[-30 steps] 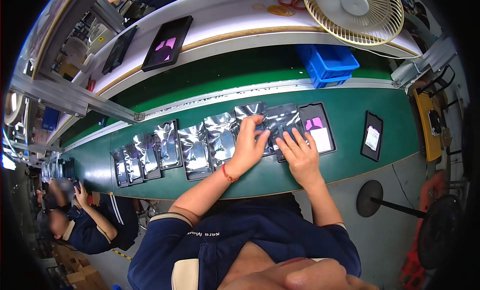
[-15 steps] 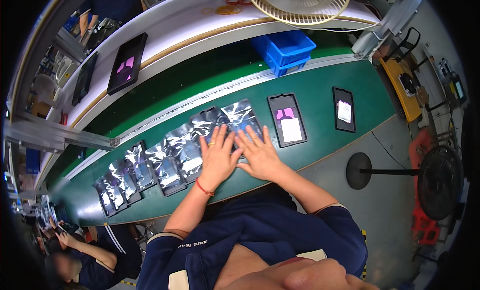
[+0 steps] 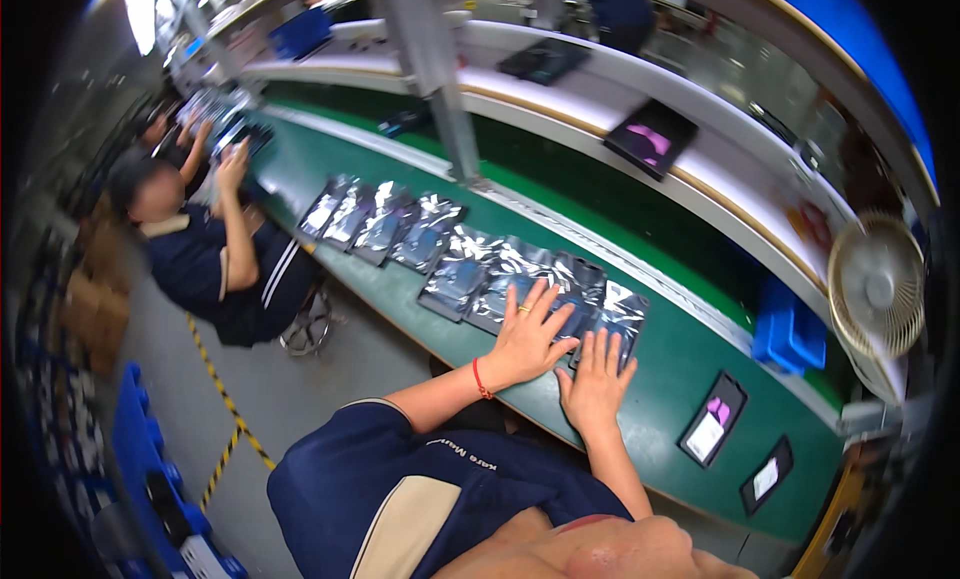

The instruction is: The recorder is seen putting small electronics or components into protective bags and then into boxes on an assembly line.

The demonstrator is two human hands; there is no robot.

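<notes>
Several shiny, see-through silver-grey bags [image 3: 462, 269] holding flat dark trays lie in a slightly overlapping row along the green workbench [image 3: 662, 356]. My left hand [image 3: 527, 337], with a ring and a red cord at the wrist, rests palm down on bags towards the row's right end, fingers spread. Just to its right, my right hand [image 3: 596, 384] lies flat with its fingertips on the lower part of the rightmost bag [image 3: 624, 309]. Neither hand grips anything. Further right are two unbagged black trays, a larger one [image 3: 735, 397] with pink and white pieces and a smaller one [image 3: 779, 456] with a white piece.
A raised shelf [image 3: 545, 107] runs behind the bench, carrying a black tray [image 3: 674, 125] with pink pieces. Blue bins [image 3: 785, 329] and a round fan [image 3: 877, 291] stand at the right. A seated co-worker [image 3: 195, 264] works at the left; a metal post [image 3: 455, 129] rises behind the bags.
The view has swung to the left, bringing the co-worker and floor into sight. My hands stay flat on the bags, now a little further apart.
</notes>
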